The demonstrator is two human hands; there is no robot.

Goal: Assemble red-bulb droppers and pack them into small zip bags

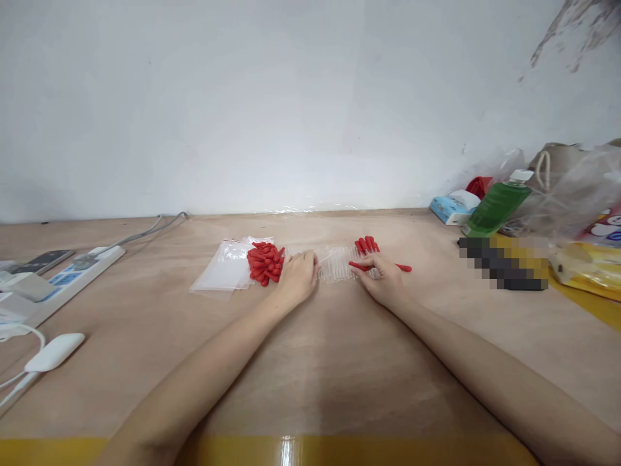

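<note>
Between my hands lies a row of thin clear tubes (336,264) on the table. My left hand (297,275) is closed at the row's left end, its fingertips on what looks like one thin clear tube (326,257). Just left of that hand is a heap of small red rubber bulbs (264,262), partly over flat clear plastic bags (220,268). My right hand (383,279) pinches a narrow red rubber bulb (358,266) above the row's right end. Several red bulbs (367,244) stand side by side behind it, and a single red bulb (404,267) lies to its right.
At left are a white power strip (77,278) with cables, a phone (43,261) and a white adapter (55,353). A green bottle (499,206), a blue tissue pack (451,210), a blurred dark object (504,264) and plastic bags (577,194) crowd the right. A wall (291,110) rises behind.
</note>
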